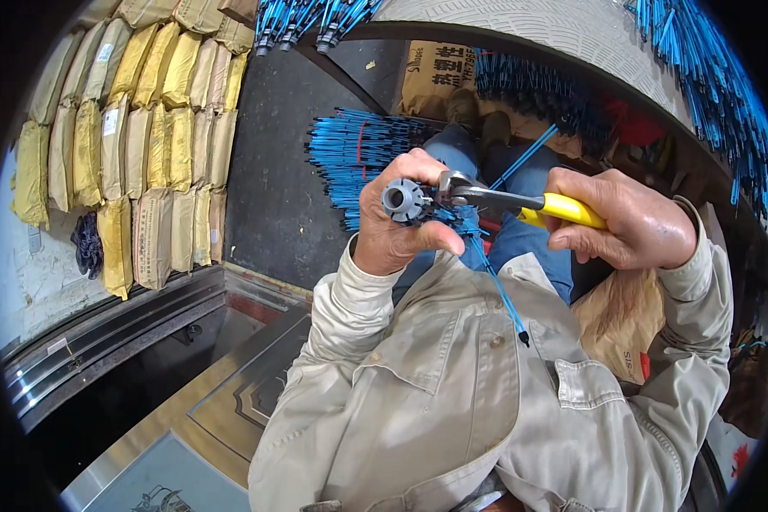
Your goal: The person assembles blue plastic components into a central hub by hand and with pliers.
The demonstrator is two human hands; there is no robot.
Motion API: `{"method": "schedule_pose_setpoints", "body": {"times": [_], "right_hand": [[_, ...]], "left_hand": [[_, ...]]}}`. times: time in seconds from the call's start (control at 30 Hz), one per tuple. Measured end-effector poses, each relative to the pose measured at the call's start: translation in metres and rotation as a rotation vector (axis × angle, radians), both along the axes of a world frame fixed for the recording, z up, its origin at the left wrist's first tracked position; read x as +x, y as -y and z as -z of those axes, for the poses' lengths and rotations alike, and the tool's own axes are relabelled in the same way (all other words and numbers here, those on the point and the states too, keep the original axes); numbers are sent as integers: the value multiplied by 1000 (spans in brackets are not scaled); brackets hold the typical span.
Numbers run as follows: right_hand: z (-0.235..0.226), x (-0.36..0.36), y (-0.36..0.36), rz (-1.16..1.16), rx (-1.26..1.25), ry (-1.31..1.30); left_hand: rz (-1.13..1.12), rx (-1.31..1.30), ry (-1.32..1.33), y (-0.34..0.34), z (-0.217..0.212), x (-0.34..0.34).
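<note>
My left hand (379,242) is closed around a grey slotted cylindrical fitting (404,201), its round open end facing up. Thin blue rods with black tips (507,297) stick out around this hand; one group points down across my shirt front, another up to the right. In my right hand (636,220) are pliers with yellow handles (574,210), held level. Their metal jaws (464,189) meet the right side of the fitting, beside my left fingers. What exactly lies between the jaws is too small to make out.
Bundles of blue rods (350,158) lie past my left hand, with more (529,81) beyond my knees. A patterned work surface (520,24) curves across the far side, bearing further blue rods (717,94). Wrapped yellow and tan packages (149,141) are stacked at left. Brown paper (620,317) lies by my right arm.
</note>
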State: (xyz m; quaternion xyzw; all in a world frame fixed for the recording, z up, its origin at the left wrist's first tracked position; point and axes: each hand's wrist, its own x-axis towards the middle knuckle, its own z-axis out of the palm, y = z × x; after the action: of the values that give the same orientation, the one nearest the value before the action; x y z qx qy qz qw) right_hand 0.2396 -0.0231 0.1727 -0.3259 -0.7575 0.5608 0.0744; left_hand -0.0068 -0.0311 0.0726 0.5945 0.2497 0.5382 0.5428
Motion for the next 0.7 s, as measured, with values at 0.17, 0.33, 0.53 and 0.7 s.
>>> {"method": "schedule_pose_setpoints", "body": {"times": [0.17, 0.33, 0.53, 0.7], "right_hand": [[19, -4, 12, 42, 390, 11], [14, 2, 4, 99, -196, -59], [23, 1, 6, 51, 123, -46], [53, -12, 26, 170, 420, -89]], "left_hand": [[1, 1, 6, -4, 3, -1], [73, 34, -18, -10, 1, -1], [41, 21, -3, -8, 3, 1], [28, -23, 31, -5, 0, 2]]}}
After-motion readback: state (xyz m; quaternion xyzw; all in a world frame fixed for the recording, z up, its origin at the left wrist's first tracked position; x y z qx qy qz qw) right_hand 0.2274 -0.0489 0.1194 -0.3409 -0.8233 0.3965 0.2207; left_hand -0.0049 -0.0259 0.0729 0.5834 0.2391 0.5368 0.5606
